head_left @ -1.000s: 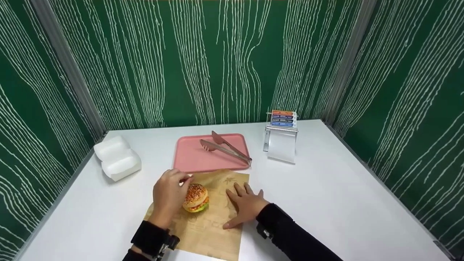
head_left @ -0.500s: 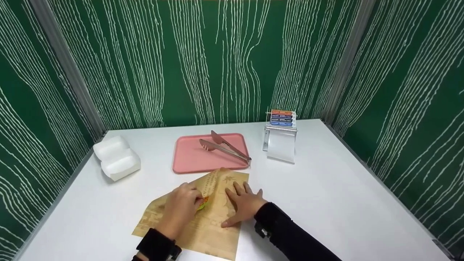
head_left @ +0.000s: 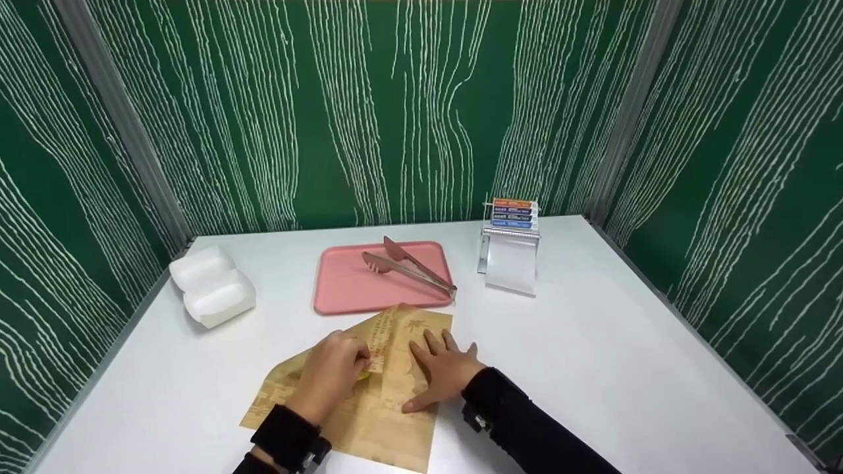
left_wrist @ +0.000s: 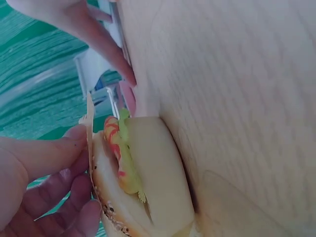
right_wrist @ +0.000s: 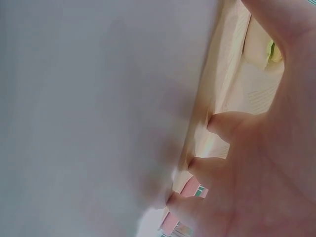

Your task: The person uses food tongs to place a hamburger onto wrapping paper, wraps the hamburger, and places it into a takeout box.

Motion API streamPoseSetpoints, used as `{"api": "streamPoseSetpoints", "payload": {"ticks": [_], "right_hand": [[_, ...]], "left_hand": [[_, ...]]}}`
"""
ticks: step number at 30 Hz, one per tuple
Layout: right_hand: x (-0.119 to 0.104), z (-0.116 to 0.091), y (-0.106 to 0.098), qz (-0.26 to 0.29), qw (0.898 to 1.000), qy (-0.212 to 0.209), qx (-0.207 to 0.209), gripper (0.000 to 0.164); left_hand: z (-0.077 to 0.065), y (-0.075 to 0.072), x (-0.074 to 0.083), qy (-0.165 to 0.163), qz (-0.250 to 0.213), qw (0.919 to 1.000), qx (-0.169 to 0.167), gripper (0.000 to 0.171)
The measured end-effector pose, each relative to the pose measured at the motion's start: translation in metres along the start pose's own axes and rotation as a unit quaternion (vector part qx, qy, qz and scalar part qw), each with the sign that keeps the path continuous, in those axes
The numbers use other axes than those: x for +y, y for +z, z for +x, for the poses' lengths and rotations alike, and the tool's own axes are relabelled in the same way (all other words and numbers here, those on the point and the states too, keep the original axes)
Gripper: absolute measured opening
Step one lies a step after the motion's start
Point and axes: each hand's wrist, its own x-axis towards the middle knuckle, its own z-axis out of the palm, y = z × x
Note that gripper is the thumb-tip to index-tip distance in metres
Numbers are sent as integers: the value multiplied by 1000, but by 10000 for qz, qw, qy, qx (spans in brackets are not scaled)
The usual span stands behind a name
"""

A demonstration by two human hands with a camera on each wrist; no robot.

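A sheet of brown printed wrapping paper (head_left: 395, 428) lies on the white table. One flap of it is folded over a burger (left_wrist: 158, 168), which is mostly hidden in the head view. My left hand (head_left: 332, 368) pinches the flap's edge between thumb and fingers, right against the sesame-seed bun top (left_wrist: 111, 210). Green lettuce and a red-and-yellow filling (left_wrist: 114, 143) show between the bun halves. On the right part of the paper my right hand (head_left: 448, 374) rests with its fingers spread, pressing the sheet down.
Beyond the paper is a pink tray (head_left: 339, 286) with metal-handled tongs (head_left: 418, 271) on it. An opened white takeout box (head_left: 220, 299) stands at the left. At the back right sits a label or tape dispenser (head_left: 511, 263) with coloured rolls. Green patterned panels surround the table.
My left hand has moved right and nearer, drawing the paper's flap over the burger, then tucking it down a bit further. My right hand stays in place.
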Motion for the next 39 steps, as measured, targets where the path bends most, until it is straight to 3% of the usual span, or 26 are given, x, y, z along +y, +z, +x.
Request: {"api": "streamPoseSetpoints", "payload": {"ticks": [11,16,20,28,32,39], "right_hand": [[2,-2,1,105,9999,-61,62,118],[2,-2,0,87,9999,-54,41,118],[3,-1,0,86,9999,-64,21,118],[0,0,-2,86,10000,40,23,115],[0,1,1,172,9998,25,0,117],[8,4,6,482,9986,-50,223,124]], "left_hand": [[13,4,-3,-707,486,9962,-126,42],[18,-2,-9,-1327,221,9879,-769,68],[20,-4,-12,-1724,-219,9782,-1135,54],[22,2,-17,-1610,-331,9827,-851,37],[22,5,-21,-1772,-482,9784,-954,38],[27,8,-24,-1672,-686,9782,-1026,36]]}}
